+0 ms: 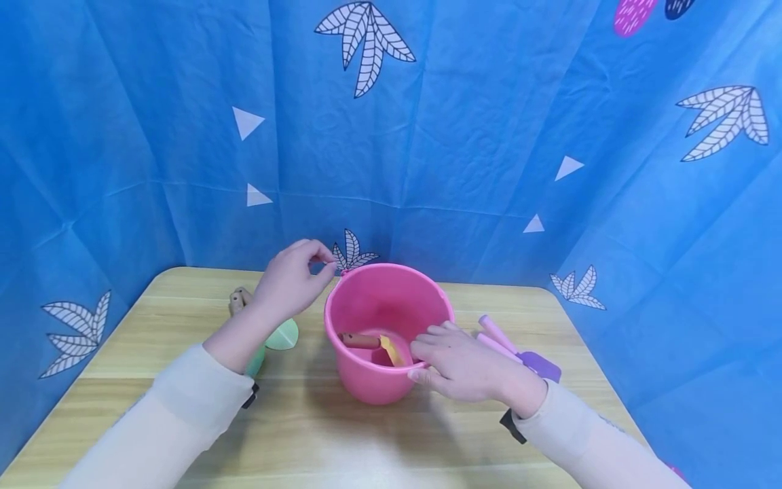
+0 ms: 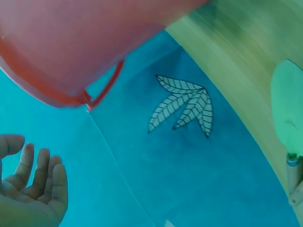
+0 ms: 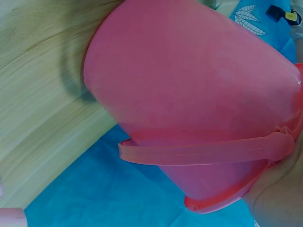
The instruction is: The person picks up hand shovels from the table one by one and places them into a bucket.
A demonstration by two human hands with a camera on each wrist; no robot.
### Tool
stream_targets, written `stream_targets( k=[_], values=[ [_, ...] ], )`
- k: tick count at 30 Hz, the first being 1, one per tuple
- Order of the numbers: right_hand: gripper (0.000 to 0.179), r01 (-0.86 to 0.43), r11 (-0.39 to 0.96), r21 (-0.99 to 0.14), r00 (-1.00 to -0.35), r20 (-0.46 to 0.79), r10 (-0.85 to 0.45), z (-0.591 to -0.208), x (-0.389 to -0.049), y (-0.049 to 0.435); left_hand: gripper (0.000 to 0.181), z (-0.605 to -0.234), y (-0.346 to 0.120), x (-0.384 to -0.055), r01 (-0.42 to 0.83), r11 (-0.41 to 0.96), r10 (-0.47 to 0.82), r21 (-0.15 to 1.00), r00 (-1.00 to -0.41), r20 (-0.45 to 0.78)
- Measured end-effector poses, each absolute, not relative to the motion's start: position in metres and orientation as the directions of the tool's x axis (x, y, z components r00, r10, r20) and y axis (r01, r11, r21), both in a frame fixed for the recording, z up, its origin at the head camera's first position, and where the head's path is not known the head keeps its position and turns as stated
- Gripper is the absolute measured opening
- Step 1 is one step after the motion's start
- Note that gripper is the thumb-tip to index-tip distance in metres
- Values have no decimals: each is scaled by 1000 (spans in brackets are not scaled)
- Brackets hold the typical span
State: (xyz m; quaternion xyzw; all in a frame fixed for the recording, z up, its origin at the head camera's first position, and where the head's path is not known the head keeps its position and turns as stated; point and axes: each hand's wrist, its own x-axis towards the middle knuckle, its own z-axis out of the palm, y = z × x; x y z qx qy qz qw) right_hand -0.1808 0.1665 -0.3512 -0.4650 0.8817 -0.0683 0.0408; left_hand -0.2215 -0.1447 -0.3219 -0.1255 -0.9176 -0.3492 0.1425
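Note:
A pink bucket (image 1: 371,386) stands at the middle of the table, its mouth facing up. My right hand (image 1: 461,363) grips its right rim, with the fingers over the inner side and the thumb outside. The pink bucket handle (image 3: 203,152) hangs along the outer wall in the right wrist view. Inside the bucket lies a small tool with a brown handle (image 1: 360,341) and a yellow head (image 1: 391,351). Near the left rim, my left hand (image 1: 294,277) is raised with loosely bent fingers. A gap separates it from the bucket in the left wrist view.
On the left of the table (image 1: 287,441) lie green-headed tools (image 2: 287,106) with wooden handles, partly hidden behind my left forearm. Purple tools (image 1: 540,365) with pink-lilac handles lie right of the bucket. A blue patterned cloth (image 1: 391,149) hangs behind the table and along both sides.

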Motion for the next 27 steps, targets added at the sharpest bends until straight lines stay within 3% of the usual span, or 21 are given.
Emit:
stream_targets(
  k=[18, 27],
  values=[
    [30, -816, 556, -159, -562, -6, -827, -351, -180, 168, 20, -336, -187, -237, 271, 710, -22, 650, -914, 406],
    [29, -818, 553, -158, -559, -11, -829, -351, -180, 170, 25, -349, -215, -249, 190, 701, -104, 687, -926, 362]
  ],
)
